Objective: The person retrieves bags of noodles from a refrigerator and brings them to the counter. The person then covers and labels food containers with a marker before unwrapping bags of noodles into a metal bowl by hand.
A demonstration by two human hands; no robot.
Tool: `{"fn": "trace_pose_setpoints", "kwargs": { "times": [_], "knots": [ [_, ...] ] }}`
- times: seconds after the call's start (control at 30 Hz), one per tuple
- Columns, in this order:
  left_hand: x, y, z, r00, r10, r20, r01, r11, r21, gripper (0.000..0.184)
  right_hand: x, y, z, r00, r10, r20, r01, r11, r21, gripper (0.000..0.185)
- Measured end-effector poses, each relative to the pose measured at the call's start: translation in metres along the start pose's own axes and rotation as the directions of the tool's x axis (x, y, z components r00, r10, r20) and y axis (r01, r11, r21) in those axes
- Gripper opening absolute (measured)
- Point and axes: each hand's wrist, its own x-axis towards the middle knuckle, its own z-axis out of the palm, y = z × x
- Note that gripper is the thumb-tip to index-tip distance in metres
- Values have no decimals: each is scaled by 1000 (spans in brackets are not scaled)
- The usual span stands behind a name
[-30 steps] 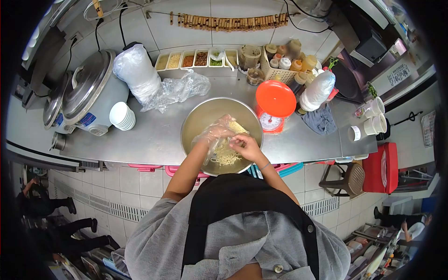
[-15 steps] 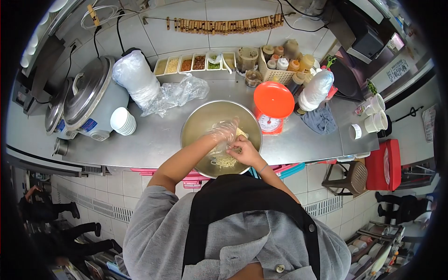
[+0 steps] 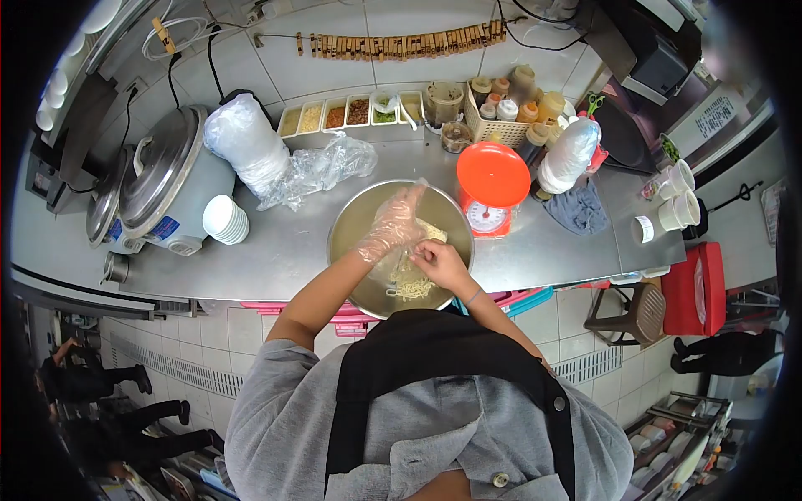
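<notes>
A large metal bowl sits at the counter's front edge, with pale noodles at its bottom. Over the bowl's middle is my left hand in a clear plastic glove, its fingers stretched toward the far rim. My bare right hand is beside it on the right, thumb and fingers pinched together near some clear plastic. What sits in that pinch is too small to tell. More noodles show between and behind the hands.
An orange-topped scale stands right of the bowl, a basket of bottles behind it. White cups, a crumpled plastic bag and large lidded pots are to the left. Topping trays line the back. Other people stand at both sides.
My left hand has lifted and straightened, its fingers now pointing to the bowl's far rim. My right hand stays pinched in nearly the same place. The view has shifted slightly.
</notes>
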Motion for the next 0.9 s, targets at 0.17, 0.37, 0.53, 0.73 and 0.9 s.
{"fn": "trace_pose_setpoints", "kwargs": {
  "times": [0.17, 0.37, 0.53, 0.73, 0.9],
  "knots": [
    [16, -22, 8, 980, 72, -185, -89, 992, -84, 89, 4, -12, -5, 997, 54, 54, -50, 996, -77, 20],
    [30, -18, 8, 980, -27, -199, 12, 997, -77, 88, 6, -15, -9, 991, 95, 91, -75, 976, -204, 24],
    [39, -25, 9, 971, -60, -231, 45, 997, -69, 87, 7, -13, -9, 983, 158, 91, -138, 971, -193, 25],
    [42, -37, 22, 949, -126, -289, 106, 991, -84, 89, 4, -17, -12, 981, 166, 102, -141, 966, -219, 24],
    [43, -42, 26, 939, -161, -305, 147, 987, -69, 89, -1, -19, -16, 980, 161, 120, -121, 950, -289, 24]
  ]
}}
